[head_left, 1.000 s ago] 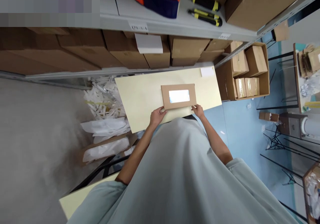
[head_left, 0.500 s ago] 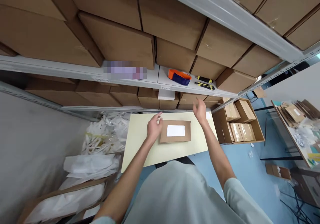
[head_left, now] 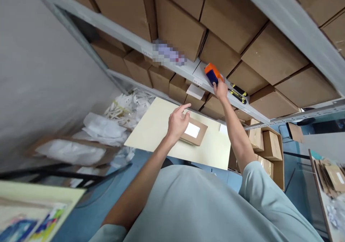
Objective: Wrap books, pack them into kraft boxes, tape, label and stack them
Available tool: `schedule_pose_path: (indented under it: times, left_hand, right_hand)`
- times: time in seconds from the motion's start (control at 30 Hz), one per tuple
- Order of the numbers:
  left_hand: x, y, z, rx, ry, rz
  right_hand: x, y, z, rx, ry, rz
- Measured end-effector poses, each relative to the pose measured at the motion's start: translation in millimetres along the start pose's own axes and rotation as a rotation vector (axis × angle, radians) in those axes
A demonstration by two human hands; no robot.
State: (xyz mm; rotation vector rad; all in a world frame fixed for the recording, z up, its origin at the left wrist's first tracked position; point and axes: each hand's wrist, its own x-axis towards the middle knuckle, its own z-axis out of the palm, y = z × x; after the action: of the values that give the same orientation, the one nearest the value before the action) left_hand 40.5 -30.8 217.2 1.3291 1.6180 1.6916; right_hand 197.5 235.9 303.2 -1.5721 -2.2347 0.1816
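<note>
A flat brown box [head_left: 196, 132] with a white window lies on the pale yellow table [head_left: 156, 127]. My left hand [head_left: 178, 121] hovers over the box's left end, fingers spread and the forefinger pointing out, holding nothing. My right hand [head_left: 221, 89] is raised to the grey metal shelf [head_left: 196, 73] and its fingers close on the near end of an orange and blue tape dispenser [head_left: 211, 73]. Two black and yellow utility knives [head_left: 238, 93] lie on the shelf just to the right of that hand.
Large cardboard boxes [head_left: 229, 22] fill the shelves above and behind. An open carton of small brown boxes [head_left: 265, 148] stands on the blue floor to the right of the table. White plastic bags and packing scraps [head_left: 113, 123] pile up at the left. Another table [head_left: 331, 177] is at the far right.
My right hand rose from beside the box to the shelf and took hold of the tape dispenser. My left hand lifted slightly off the box. The view tilted up and to the left.
</note>
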Motion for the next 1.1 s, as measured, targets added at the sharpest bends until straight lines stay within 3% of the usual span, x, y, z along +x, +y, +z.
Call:
schedule_pose_path:
  times: [0.07, 0.17, 0.3, 0.4, 0.53, 0.7, 0.9, 1.1]
  left_hand:
    - [-26.6, -8.2, 14.5, -0.066, 0.086, -0.074]
    - [-75.1, -17.7, 44.6, -0.136, 0.199, -0.149]
    - [-150.9, -34.7, 81.6, -0.117, 0.306, -0.309]
    - [-202.6, -45.7, 96.6, -0.148, 0.310, -0.431]
    - [-243.7, -50.5, 104.4, -0.154, 0.212, -0.463]
    - [-262.1, -51.1, 106.8, -0.021, 0.076, -0.416]
    - [-249.2, -35.5, 85.3, -0.034, 0.171, -0.339]
    - [-221.4, -11.3, 53.6, 0.095, 0.033, -0.212]
  right_hand:
    - [-45.3, 8.5, 22.7, 0.389, 0.040, -0.083]
    - [-155.4, 21.3, 62.3, 0.864, -0.191, -0.104]
    - [-299.3, 40.7, 90.4, 1.030, -0.489, 0.049]
    - [-355.0, 60.9, 97.6, 1.017, -0.586, 0.100]
    - [-380.5, 92.2, 106.8, 1.059, -0.702, 0.144]
    - [-392.5, 119.5, 105.9, 0.987, -0.703, 0.150]
    - [-398.5, 140.3, 75.5, 0.793, -0.673, -0.084]
    - [-390.7, 163.8, 55.1, 0.529, -0.595, -0.405]
